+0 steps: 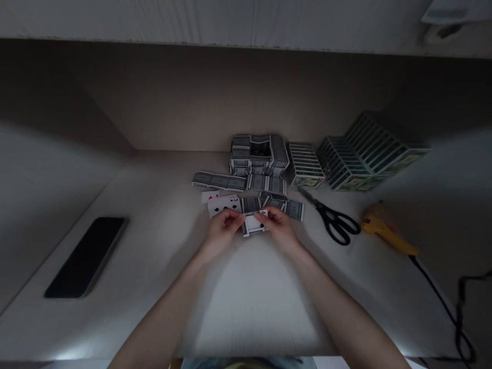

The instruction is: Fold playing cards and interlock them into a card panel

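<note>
The fingers (239, 220) of my left hand (220, 229) and right hand (282, 227) grip a small playing-card piece (252, 224), apparently folded, near loose cards (225, 204) on the table (249, 302).

Head camera above tabletop (253, 302), facing forward, down.

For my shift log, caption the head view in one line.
Left hand and right hand pinch playing cards, with black-handled scissors and a yellow glue gun to the right.
</note>
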Demonstrator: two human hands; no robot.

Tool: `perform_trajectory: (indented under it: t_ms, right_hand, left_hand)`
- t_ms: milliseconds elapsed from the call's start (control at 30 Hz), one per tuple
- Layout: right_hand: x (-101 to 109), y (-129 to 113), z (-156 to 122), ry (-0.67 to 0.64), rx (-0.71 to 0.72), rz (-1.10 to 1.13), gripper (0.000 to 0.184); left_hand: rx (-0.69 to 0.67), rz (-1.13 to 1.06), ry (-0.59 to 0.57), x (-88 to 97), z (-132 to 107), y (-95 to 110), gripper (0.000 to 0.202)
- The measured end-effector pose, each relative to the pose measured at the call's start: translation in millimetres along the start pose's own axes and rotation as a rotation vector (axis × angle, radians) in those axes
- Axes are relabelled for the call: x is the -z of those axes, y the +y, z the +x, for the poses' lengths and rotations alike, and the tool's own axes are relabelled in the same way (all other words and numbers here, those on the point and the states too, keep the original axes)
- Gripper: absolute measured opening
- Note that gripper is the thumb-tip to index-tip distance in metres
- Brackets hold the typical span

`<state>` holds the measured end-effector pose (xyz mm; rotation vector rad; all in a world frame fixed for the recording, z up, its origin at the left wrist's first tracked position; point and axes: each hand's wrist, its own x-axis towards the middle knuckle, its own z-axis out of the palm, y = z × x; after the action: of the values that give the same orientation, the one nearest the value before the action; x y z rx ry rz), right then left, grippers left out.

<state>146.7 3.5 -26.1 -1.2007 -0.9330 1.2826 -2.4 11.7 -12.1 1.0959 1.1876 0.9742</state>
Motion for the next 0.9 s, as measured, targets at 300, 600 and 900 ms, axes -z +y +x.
perform_trajectory:
  t_ms: [300,600,900]
  right_hand:
    - [0,2,0,0.09,0.016,0.042,0.019]
    - [-2,-3,-2,-0.019,0.029,0.072,0.026]
    - [-3,7,-2,0.057,0.011,0.094,0.03]
  left_hand:
    - [0.037,-0.025,-0.204,0.9,-4,1,0.022]
    - [-0.061,-0.051,-0.019,-5.3,-1,-7,0.026]
    - [-0.199,0.351,-0.118,-7.6,-6,-14,0.027]
